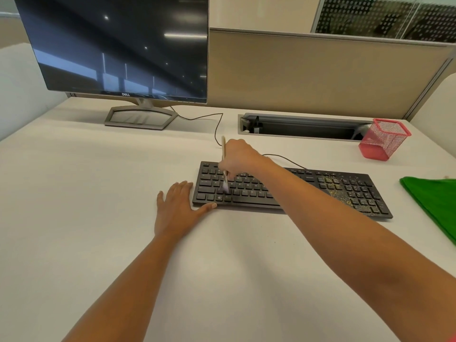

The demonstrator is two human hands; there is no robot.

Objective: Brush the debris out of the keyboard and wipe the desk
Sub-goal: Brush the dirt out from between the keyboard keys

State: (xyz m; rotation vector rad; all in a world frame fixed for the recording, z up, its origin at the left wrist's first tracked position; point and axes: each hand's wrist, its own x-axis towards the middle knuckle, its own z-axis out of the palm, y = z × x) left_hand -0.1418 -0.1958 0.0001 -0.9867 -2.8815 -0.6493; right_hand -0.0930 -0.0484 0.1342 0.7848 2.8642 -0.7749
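Right hand (238, 156) fingers grip a brush (223, 150), bristles on the keyboard (246, 193); left hand (179, 208) lies flat, fingers straight, on the tabletop (98, 193) against the keyboard's left end

Black keyboard (246, 193), speckled debris (338, 191) right, brush (223, 150) on keys

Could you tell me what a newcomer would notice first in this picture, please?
Probably the yellowish debris speckled over the right end of the black keyboard. Next, the right grip holding a pale brush on the left-hand keys, while the left grip lies flat on the desk by the keyboard's left corner. A green cloth lies far right.
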